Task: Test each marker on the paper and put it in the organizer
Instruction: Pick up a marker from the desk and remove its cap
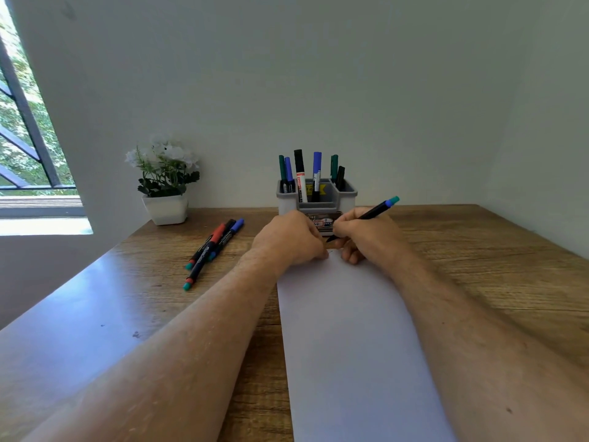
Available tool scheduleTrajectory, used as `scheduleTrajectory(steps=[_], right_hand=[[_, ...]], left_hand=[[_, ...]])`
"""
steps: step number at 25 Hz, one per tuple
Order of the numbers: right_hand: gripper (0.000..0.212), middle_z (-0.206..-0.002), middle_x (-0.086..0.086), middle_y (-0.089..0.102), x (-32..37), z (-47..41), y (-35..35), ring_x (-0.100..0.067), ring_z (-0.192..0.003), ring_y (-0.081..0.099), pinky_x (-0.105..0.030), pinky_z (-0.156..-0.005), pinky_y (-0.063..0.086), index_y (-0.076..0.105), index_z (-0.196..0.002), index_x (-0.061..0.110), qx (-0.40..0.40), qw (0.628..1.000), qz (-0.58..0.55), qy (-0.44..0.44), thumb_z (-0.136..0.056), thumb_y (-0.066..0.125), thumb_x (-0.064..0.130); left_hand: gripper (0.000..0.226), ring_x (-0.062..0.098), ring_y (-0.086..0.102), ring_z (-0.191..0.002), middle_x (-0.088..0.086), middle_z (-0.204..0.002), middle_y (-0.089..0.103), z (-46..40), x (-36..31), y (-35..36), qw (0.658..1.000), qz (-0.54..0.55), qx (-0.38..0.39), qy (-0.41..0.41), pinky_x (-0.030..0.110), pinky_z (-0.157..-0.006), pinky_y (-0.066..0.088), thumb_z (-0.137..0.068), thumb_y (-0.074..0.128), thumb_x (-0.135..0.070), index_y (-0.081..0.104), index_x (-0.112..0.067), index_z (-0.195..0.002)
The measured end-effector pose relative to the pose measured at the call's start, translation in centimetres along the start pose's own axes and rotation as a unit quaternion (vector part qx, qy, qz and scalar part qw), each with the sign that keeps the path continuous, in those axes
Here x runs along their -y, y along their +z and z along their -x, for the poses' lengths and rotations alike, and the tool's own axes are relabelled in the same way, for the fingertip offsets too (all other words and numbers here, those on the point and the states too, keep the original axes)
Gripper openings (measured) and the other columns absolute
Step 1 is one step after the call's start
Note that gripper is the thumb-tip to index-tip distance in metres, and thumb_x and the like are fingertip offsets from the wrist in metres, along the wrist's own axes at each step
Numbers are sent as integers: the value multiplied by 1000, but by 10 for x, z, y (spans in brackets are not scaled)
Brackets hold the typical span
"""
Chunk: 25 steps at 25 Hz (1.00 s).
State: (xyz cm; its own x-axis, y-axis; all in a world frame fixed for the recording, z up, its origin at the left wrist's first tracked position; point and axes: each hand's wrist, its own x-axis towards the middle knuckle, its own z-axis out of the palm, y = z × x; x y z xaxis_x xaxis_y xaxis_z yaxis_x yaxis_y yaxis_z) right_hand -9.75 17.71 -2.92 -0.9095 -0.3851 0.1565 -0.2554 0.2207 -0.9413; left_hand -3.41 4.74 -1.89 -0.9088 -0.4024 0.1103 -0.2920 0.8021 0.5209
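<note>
- Marker [366, 216], black-bodied with a blue-and-teal end, is pinched in the right hand [361, 237]; it slants with its tip down over the far end of the paper [350, 346], the coloured end pointing up and to the right.
- Left hand [291, 239] lies knuckles-up on the paper's far left corner, fingers curled under; what they hold, if anything, cannot be told.
- Paper, a white sheet, lies lengthwise from the counter's [494, 256] near edge toward the far edge.
- Organizer [318, 199], grey and white, stands at the far edge just behind both hands, with several capped markers upright in its compartments.
- Three loose markers [213, 250] lie touching side by side toward the counter's left edge.
- Potted white-flowered plant [164, 183] stands at the far left corner.
</note>
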Motion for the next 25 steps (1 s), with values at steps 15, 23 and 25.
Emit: scheduleTrajectory(steps=[15,23,25], right_hand=[[19,-70,-13,61,-5,-4,-1,-17,-62,52,-28,-55,41,53,-66,11,-32,988,138,-67,-77,66,21],[20,-70,-11,63,-8,-7,0,-16,-61,54,-27,-53,42,55,-67,10,-45,986,143,-73,-78,67,23],[22,-65,-8,59,-9,-8,0,-16,-61,52,-26,-51,40,52,-64,12,-48,987,138,-73,-78,67,21]], left_hand=[[16,13,57,-88,-2,-102,66,-3,3,0,1000,17,14,-11,27,-74,49,-84,72,-23,75,-23,-99],[13,11,56,-84,-3,-96,64,-4,2,0,1000,17,20,-13,27,-71,46,-84,72,-23,75,-23,-96],[13,11,56,-85,-3,-96,65,-5,3,1,1000,17,20,-11,27,-70,46,-84,72,-24,75,-23,-96]])
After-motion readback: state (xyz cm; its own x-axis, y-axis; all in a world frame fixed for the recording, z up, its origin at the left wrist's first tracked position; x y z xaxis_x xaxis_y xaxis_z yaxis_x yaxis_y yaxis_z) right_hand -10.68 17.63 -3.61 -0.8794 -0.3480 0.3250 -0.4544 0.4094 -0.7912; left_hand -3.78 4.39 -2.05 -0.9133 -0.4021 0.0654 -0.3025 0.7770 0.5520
